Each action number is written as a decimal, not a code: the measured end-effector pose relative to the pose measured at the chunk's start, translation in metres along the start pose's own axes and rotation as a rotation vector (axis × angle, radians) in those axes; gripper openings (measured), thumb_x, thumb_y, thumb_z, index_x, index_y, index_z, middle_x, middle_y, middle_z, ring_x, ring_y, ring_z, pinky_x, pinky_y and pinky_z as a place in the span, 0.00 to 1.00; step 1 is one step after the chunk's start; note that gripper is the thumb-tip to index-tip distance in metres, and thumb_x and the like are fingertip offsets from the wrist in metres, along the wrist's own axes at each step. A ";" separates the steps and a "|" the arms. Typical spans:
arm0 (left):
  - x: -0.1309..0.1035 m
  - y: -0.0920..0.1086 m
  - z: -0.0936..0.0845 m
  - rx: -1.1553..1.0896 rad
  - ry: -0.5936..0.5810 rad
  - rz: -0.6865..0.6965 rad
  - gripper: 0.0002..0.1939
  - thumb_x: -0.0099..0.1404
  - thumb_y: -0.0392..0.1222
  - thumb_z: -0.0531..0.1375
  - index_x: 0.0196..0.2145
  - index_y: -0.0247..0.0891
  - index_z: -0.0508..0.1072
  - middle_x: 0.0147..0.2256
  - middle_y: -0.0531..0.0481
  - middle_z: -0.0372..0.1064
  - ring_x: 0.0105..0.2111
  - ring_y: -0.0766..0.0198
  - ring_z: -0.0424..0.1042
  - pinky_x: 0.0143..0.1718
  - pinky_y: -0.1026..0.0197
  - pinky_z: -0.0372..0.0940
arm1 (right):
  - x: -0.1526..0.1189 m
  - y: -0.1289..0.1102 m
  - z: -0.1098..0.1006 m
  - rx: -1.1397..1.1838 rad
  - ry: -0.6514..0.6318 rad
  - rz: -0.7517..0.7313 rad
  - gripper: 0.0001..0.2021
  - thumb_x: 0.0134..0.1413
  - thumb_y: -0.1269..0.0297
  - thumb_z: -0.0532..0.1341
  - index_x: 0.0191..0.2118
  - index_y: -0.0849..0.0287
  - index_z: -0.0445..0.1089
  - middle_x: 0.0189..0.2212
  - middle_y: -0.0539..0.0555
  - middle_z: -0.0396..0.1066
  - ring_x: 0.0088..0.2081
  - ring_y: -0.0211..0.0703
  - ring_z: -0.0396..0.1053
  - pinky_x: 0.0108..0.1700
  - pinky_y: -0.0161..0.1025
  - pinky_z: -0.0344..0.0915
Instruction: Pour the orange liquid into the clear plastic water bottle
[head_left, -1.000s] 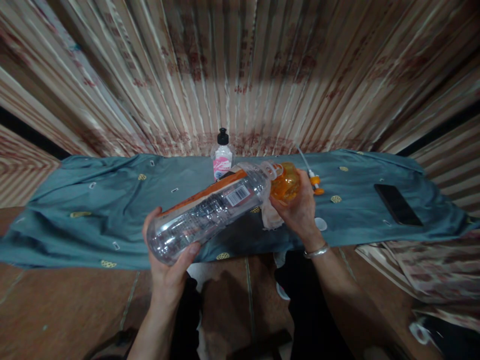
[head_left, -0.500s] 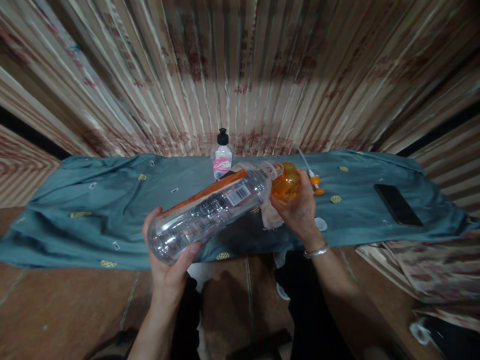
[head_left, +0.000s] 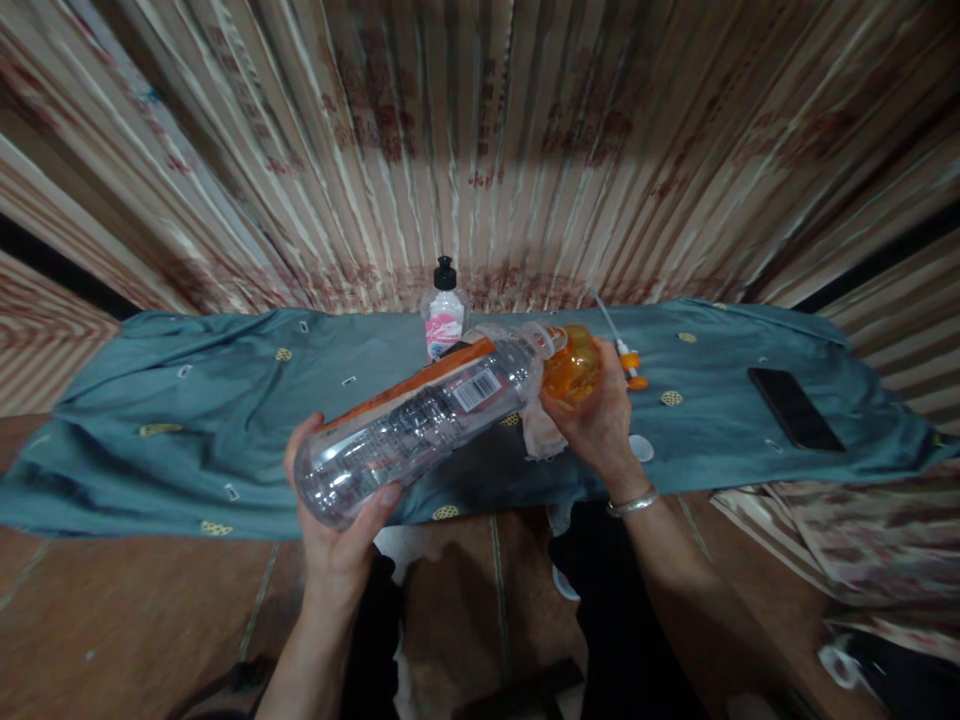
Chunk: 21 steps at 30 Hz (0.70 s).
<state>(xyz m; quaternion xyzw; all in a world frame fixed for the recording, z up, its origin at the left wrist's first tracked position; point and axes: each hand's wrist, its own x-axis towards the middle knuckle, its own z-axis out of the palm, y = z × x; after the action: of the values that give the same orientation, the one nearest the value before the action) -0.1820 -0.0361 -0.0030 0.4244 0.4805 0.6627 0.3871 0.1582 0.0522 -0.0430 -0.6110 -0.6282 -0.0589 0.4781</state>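
A large clear plastic bottle [head_left: 405,430] with an orange-edged label and a barcode lies tilted across the middle, its neck pointing up and to the right. My left hand [head_left: 337,510] is wrapped round its base. An orange see-through bottle [head_left: 571,365] is gripped by my right hand [head_left: 600,420], its mouth against the clear bottle's neck. Whether liquid passes between them I cannot tell. Behind my right hand lies an orange and white pump top [head_left: 631,370] with a thin tube. A white round cap [head_left: 641,448] rests beside my right wrist.
The teal cloth-covered table [head_left: 225,400] spans the view, with a curtain [head_left: 480,150] behind it. A black-capped bottle with a pink label [head_left: 445,325] stands at the back. A pale cloth [head_left: 541,432] lies under the hands, and a dark phone [head_left: 795,410] at the right.
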 end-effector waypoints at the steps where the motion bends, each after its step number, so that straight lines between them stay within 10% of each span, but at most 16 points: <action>1: 0.000 -0.001 0.000 -0.002 -0.004 -0.006 0.55 0.52 0.49 0.86 0.72 0.48 0.69 0.52 0.48 0.78 0.44 0.57 0.80 0.43 0.60 0.77 | 0.000 0.000 -0.001 0.002 -0.002 0.001 0.49 0.55 0.51 0.75 0.77 0.50 0.54 0.71 0.66 0.71 0.73 0.71 0.71 0.74 0.74 0.72; 21: 0.000 -0.013 0.004 0.002 -0.010 -0.021 0.52 0.53 0.54 0.85 0.70 0.52 0.70 0.56 0.46 0.76 0.45 0.53 0.80 0.43 0.55 0.80 | 0.003 0.001 -0.003 0.027 0.003 0.013 0.49 0.54 0.52 0.76 0.77 0.51 0.56 0.70 0.66 0.72 0.72 0.71 0.73 0.73 0.75 0.74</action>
<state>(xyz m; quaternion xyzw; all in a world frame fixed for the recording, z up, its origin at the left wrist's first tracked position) -0.1772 -0.0317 -0.0153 0.4228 0.4837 0.6561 0.3959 0.1614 0.0529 -0.0402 -0.6084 -0.6243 -0.0483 0.4876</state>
